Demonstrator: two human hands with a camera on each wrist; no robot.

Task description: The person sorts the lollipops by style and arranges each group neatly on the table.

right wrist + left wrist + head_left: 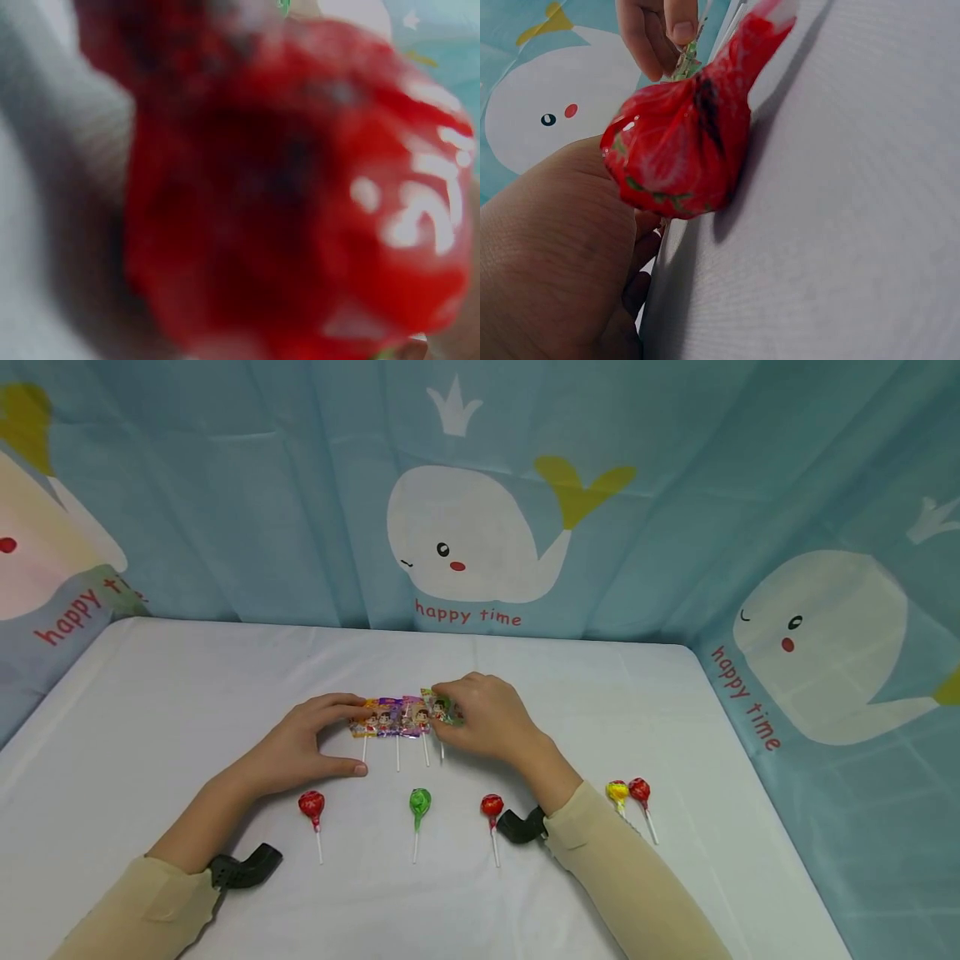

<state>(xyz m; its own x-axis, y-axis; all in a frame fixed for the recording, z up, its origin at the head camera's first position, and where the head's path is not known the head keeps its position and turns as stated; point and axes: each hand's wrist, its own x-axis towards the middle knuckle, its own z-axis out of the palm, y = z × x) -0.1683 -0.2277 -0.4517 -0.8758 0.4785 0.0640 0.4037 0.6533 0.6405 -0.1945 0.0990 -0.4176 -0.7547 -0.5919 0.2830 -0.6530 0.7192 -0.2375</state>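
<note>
Several flat-wrapped lollipops lie side by side in a row on the white table. My left hand (311, 743) is at the row's left end, its fingertips touching the orange-wrapped lollipop (367, 718) and its thumb spread apart near the stick. Between the hands are a purple-wrapped lollipop (389, 717) and a pink-wrapped lollipop (415, 717). At the right end my right hand (487, 714) pinches a green-wrapped lollipop (438, 706), partly hidden by the fingers. In the left wrist view a round red lollipop (679, 146) covers part of the scene.
Nearer the front lie a red lollipop (311, 804), a green lollipop (420, 802) and another red lollipop (492, 806), beside the right wrist. A yellow lollipop (617, 791) and a red one lie by the right forearm. A blue whale-print curtain (300, 527) hangs behind the table (600, 710).
</note>
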